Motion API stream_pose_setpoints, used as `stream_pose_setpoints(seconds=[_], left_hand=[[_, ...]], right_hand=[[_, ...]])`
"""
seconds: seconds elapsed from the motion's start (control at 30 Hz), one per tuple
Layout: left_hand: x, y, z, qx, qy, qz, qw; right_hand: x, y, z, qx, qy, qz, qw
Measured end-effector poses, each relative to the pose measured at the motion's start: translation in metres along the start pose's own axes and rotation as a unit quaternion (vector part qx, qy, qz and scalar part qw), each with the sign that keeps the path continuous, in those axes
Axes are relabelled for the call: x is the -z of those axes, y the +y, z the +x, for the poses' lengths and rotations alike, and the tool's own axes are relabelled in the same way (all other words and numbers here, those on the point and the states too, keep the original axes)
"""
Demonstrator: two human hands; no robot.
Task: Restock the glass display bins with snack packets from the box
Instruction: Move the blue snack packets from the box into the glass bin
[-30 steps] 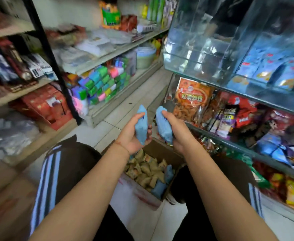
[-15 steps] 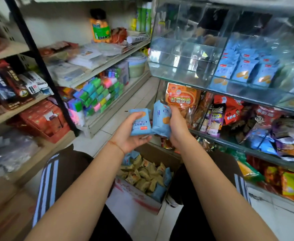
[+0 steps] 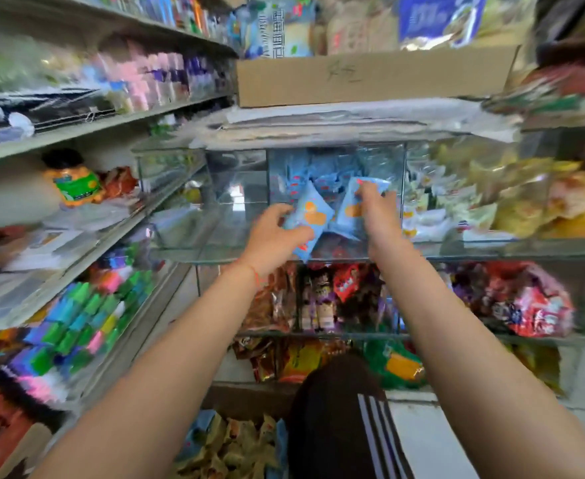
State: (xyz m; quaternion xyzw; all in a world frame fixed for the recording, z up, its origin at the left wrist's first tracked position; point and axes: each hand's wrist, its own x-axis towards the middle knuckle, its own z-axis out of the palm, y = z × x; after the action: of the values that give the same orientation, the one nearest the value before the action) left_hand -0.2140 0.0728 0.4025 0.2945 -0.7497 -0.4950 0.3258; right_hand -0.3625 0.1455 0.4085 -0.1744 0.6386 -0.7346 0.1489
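Two light-blue snack packets are shown raised to the glass display bin [image 3: 336, 160], which is already stocked with matching blue packets. The left packet [image 3: 310, 216] is gripped by the left hand [image 3: 274, 236], thumb below and fingers curled over its near edge; its lower end hangs at the level of the bin's front lip. The right packet [image 3: 351, 209] is pinched near its top by the right hand [image 3: 379, 216]. Because of motion blur, it cannot be judged with certainty whether either packet has crossed the lip. The supply box [image 3: 229, 444], with further packets inside, is seen at the lower edge beside the knee. Several risks are judged to follow. If the left packet is released early, it may be caught on the lip and dropped towards the lower shelf [image 3: 353, 335]. If either packet is pushed in hard, the loosely piled stock may be crushed or the thin glass divider [image 3: 404, 188] struck by the knuckles.
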Motion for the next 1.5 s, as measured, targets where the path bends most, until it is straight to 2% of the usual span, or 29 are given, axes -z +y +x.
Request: stream_pose_setpoints(seconds=[0.1,0.2,0.4,0.5,0.57,0.7,0.8,0.97,1.1,1.2,1.27,1.3,1.37,1.4,1.47,1.5], left_hand=[[-0.013,0.003,0.024,-0.087,0.032,0.133,0.987],[-0.017,0.004,0.042,-0.119,0.041,0.202,0.971],[-0.021,-0.024,0.059,-0.167,-0.037,0.372,0.912],[-0.022,-0.04,0.057,-0.181,-0.05,0.346,0.919],[-0.021,-0.045,0.058,-0.193,-0.043,0.334,0.922],[-0.022,-0.046,0.057,-0.21,-0.029,0.33,0.92],[-0.022,-0.046,0.057,-0.209,-0.028,0.331,0.92],[-0.022,-0.044,0.056,-0.203,-0.03,0.328,0.922],[-0.022,-0.046,0.056,-0.189,-0.041,0.324,0.926],[-0.023,-0.046,0.057,-0.162,-0.031,0.275,0.947],[-0.028,-0.039,0.057,-0.105,0.001,0.13,0.986],[-0.031,-0.032,0.057,-0.061,0.016,0.028,0.998],[-0.038,-0.018,0.058,0.015,0.038,-0.13,0.991],[-0.04,-0.013,0.059,0.028,0.042,-0.16,0.986],[-0.045,-0.008,0.062,0.029,0.038,-0.166,0.985],[-0.046,-0.008,0.064,0.027,0.037,-0.149,0.988]], right_hand=[[0.006,0.003,0.033,0.054,-0.009,-0.061,0.997],[0.003,0.012,0.063,0.075,-0.036,-0.125,0.989],[-0.023,0.024,0.091,0.058,-0.064,-0.171,0.982],[-0.035,0.048,0.117,0.03,-0.079,-0.179,0.98],[-0.038,0.043,0.109,0.03,-0.08,-0.222,0.971],[-0.038,0.047,0.101,0.024,-0.112,-0.354,0.928],[-0.039,0.051,0.106,0.013,-0.125,-0.391,0.912],[-0.04,0.05,0.106,0.018,-0.11,-0.402,0.909],[-0.039,0.049,0.102,-0.004,-0.089,-0.378,0.921],[-0.033,0.041,0.097,0.051,-0.068,-0.341,0.936],[-0.028,0.03,0.089,0.101,-0.059,-0.257,0.959],[-0.025,0.024,0.085,0.092,-0.073,-0.19,0.975],[-0.019,0.012,0.073,0.009,-0.155,-0.084,0.984],[-0.015,0.01,0.069,-0.019,-0.215,-0.072,0.974],[-0.004,0.009,0.059,0.001,-0.328,-0.139,0.934],[0.002,0.008,0.054,0.026,-0.357,-0.183,0.916]])
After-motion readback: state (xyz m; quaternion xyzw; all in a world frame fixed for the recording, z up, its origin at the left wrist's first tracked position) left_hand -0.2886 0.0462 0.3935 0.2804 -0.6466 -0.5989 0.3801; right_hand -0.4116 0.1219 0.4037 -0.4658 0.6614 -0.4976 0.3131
